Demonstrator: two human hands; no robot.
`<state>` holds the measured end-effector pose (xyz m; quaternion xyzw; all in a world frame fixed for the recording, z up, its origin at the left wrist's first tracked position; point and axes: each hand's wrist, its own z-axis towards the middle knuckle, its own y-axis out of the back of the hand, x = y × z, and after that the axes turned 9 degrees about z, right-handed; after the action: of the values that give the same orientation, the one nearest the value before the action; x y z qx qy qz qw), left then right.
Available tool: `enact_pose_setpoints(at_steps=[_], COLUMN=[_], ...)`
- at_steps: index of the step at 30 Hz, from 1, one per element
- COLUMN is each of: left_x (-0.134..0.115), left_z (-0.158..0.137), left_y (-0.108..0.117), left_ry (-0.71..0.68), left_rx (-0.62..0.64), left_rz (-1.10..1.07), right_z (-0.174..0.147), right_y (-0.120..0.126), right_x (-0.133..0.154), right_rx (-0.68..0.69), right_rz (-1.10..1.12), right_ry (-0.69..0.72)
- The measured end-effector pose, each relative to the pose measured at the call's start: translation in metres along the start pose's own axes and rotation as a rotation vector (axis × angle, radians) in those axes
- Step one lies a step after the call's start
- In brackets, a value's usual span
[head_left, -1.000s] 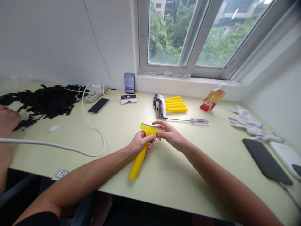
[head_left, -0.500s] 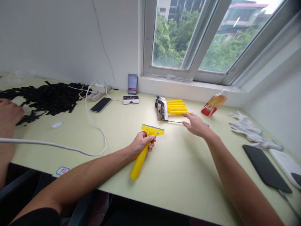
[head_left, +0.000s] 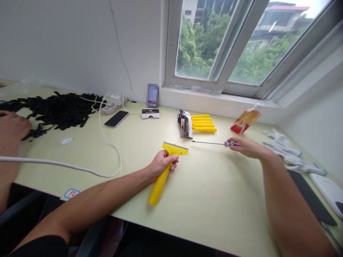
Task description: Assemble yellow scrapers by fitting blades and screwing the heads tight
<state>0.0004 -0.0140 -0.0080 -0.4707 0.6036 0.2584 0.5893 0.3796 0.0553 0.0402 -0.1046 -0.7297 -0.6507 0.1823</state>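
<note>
My left hand point(head_left: 165, 165) is closed around the neck of a yellow scraper point(head_left: 158, 187), just under its wide head. The head points away from me and the handle slants down toward the table's front edge. To the right, my right hand point(head_left: 245, 147) grips the handle of a screwdriver point(head_left: 210, 143). Its long thin shaft points left, with the tip near the packed scrapers. Those several yellow-handled scrapers point(head_left: 203, 125) lie stacked behind, their heads in black and white card sleeves point(head_left: 185, 125).
A drink bottle point(head_left: 245, 119) and white gloves point(head_left: 284, 148) lie on the right. Black strips point(head_left: 61, 109) are heaped at left, near another person's hand point(head_left: 14, 125). A phone point(head_left: 117, 119), power strip point(head_left: 115, 106) and white cable point(head_left: 107, 141) occupy the left side of the table point(head_left: 203, 210).
My right hand has moved right, from beside the packed scrapers to the screwdriver's handle, and has taken hold of it. The left hand keeps its grip on the scraper.
</note>
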Motion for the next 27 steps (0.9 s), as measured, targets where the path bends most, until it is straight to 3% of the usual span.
enact_pose_setpoints(at_steps=[3, 8, 14, 19, 27], left_x=[0.003, 0.003, 0.001, 0.001, 0.003], left_z=[0.002, 0.002, 0.002, 0.003, 0.003], left_y=[0.001, 0.001, 0.000, -0.001, 0.001], left_ry=[0.001, 0.013, 0.020, 0.018, 0.009], left_rx=[0.009, -0.022, -0.048, -0.052, -0.033], left_rz=[0.008, 0.022, 0.030, 0.034, 0.044], right_z=[-0.024, -0.067, -0.084, -0.086, -0.088], right_y=[0.037, 0.072, 0.073, 0.073, 0.074], right_x=[0.016, 0.063, 0.089, 0.099, 0.103], right_rx=[0.075, -0.133, -0.046, 0.045, 0.043], right_rz=[0.151, 0.298, 0.091, 0.017, 0.009], right_ry=[0.059, -0.002, 0.162, 0.078, 0.050])
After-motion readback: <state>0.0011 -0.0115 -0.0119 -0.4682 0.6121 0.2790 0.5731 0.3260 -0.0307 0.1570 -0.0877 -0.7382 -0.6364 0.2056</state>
